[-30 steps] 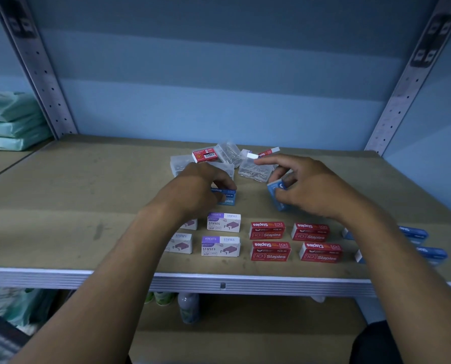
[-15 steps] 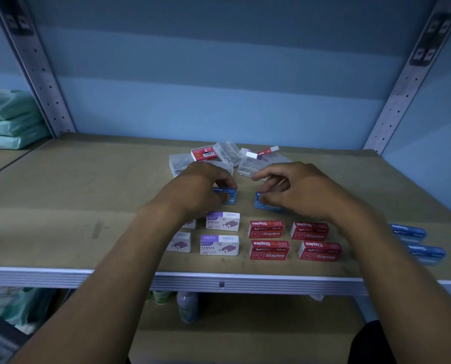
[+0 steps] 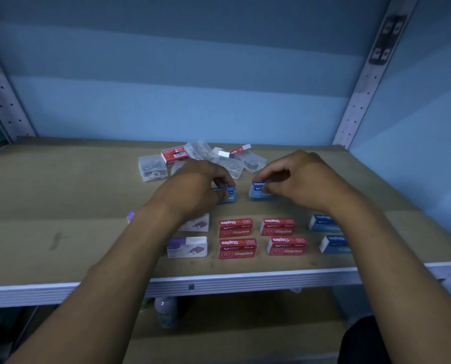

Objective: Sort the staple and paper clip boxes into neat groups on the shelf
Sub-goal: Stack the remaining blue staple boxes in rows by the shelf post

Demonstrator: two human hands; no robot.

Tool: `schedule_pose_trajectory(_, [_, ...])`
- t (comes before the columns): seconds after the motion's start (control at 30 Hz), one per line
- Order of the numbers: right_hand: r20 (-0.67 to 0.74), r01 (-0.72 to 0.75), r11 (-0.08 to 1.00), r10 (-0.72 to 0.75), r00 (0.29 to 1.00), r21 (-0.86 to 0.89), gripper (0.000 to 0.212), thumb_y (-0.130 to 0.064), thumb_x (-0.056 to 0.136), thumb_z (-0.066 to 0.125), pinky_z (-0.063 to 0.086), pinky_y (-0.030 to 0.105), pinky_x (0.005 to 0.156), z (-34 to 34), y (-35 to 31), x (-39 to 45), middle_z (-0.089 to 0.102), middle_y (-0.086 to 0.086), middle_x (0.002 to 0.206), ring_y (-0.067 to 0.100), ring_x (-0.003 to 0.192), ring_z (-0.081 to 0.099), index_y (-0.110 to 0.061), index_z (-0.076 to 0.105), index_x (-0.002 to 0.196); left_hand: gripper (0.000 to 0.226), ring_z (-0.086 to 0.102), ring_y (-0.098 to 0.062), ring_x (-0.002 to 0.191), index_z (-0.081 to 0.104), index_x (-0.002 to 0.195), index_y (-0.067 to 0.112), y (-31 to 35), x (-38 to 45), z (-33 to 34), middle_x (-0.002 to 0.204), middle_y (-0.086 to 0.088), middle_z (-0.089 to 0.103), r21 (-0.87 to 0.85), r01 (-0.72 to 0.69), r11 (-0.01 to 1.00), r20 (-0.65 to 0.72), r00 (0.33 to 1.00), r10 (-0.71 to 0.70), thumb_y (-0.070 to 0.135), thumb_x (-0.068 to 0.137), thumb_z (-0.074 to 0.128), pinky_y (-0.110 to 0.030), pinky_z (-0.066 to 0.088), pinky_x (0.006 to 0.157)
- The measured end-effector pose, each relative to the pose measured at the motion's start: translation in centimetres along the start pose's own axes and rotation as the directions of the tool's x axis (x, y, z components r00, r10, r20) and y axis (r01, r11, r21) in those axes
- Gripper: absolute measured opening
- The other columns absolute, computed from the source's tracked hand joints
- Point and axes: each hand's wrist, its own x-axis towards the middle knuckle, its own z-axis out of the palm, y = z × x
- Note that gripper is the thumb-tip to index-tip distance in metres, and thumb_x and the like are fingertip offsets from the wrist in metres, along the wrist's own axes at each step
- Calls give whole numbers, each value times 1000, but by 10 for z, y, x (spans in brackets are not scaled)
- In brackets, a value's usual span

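Near edge: white metal lip of the shelf (image 3: 245, 281), brown board top. Below it, a bottle (image 3: 166, 310) on the lower level, blurry.

Front rows, L to R: two white/purple staple boxes (image 3: 187, 247) one behind the other, rear one partly hidden by left forearm; a purple bit also peeks out left of that arm. Next, four red staple boxes (image 3: 237, 248) in a 2x2 block, lying flat, small gaps btwn them. Then two blue boxes at right (image 3: 333, 244), one behind the other, both partly covered by right forearm.

Mid shelf: both hands, each on one blue box, boxes side by side w/ a gap btwn. Left hand (image 3: 193, 189) curled over the left blue box (image 3: 228, 195), fingers closed round its top edge; box sits on the board. Right hand (image 3: 301, 179) pinches the right blue box (image 3: 257, 191) by thumb + fingertips along its top; this box also down on the board.

Far: loose pile near the back wall – clear paper clip boxes (image 3: 152, 168), a red box w/ barcode (image 3: 174, 155) on top, a small red/white box (image 3: 241, 148) tilted. Pile well apart from the sorted rows.
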Motion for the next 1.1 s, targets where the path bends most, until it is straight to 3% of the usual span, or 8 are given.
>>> schedule_pose_trajectory(0.13, [-36, -26, 999, 25, 999, -23, 21, -20, 82, 82, 47, 4, 74, -18, 20, -12, 74, -24, 88, -9, 82, 67, -36, 81, 95, 19, 57, 1, 75, 76, 104, 24, 21, 12, 14, 100, 8, 71, -8, -42, 999, 11, 999, 42, 20, 86, 72, -9, 43, 65])
schedule_pose_trajectory(0.27, [-92, -47, 998, 44, 995, -30, 21, -17, 81, 83, 44, -1, 68, -35, 38, -27, 76, -19, 86, -7, 81, 66, -32, 83, 95, 17, 56, 11, 71, 76, 101, 25, 43, 24, 30, 95, 11, 73, -61, -111, 992, -29, 994, 109, 22, 84, 75, -12, 46, 70])
schedule_pose_trajectory(0.33, [-105, -68, 998, 68, 992, -2, 21, -13, 82, 81, 43, -2, 67, -44, 46, -36, 77, -15, 89, -8, 84, 65, -28, 83, 97, 17, 55, 16, 67, 77, 100, 24, 55, 30, 38, 92, 12, 72, -63, -158, 985, -42, 987, 156, 22, 83, 75, -4, 42, 68])
schedule_pose_trajectory(0.4, [-113, -86, 996, 86, 990, 4, 21, -12, 83, 81, 43, -2, 66, -51, 54, -44, 76, -17, 87, -10, 81, 64, -28, 83, 97, 17, 54, 16, 65, 77, 100, 24, 66, 35, 46, 92, 12, 72, -68, -185, 980, -45, 982, 182, 23, 83, 75, -4, 43, 68])
schedule_pose_trajectory(0.53, [-147, -122, 992, 115, 982, -43, 22, -16, 82, 82, 41, -2, 66, -62, 71, -54, 75, -22, 83, -13, 81, 64, -34, 82, 94, 17, 57, 7, 69, 76, 99, 24, 81, 42, 61, 94, 10, 73, -64, -215, 975, -24, 977, 213, 24, 82, 75, -24, 53, 78])
schedule_pose_trajectory(0.8, [-167, -178, 982, 165, 972, -68, 22, -16, 81, 83, 39, -1, 63, -72, 98, -63, 72, -23, 76, -16, 70, 61, -33, 82, 95, 18, 55, 6, 68, 77, 99, 23, 101, 48, 78, 96, 9, 74, -60, -247, 967, -6, 969, 248, 21, 81, 75, -12, 44, 71])
schedule_pose_trajectory(0.9, [-157, -192, 979, 179, 971, -72, 21, -16, 81, 83, 38, -1, 62, -74, 103, -64, 70, -24, 73, -16, 68, 61, -32, 83, 94, 18, 53, 12, 64, 77, 99, 22, 109, 50, 83, 95, 9, 74, -56, -260, 964, 21, 965, 262, 19, 81, 75, 0, 36, 64])
schedule_pose_trajectory(1.1, [-117, -223, 973, 215, 969, -57, 19, -19, 81, 82, 46, 11, 74, -72, 109, -62, 77, -15, 83, 1, 86, 69, -34, 83, 93, 17, 55, 3, 69, 77, 96, 25, 118, 53, 91, 92, 10, 75, -53, -265, 963, 42, 963, 267, 20, 80, 74, -18, 47, 74])
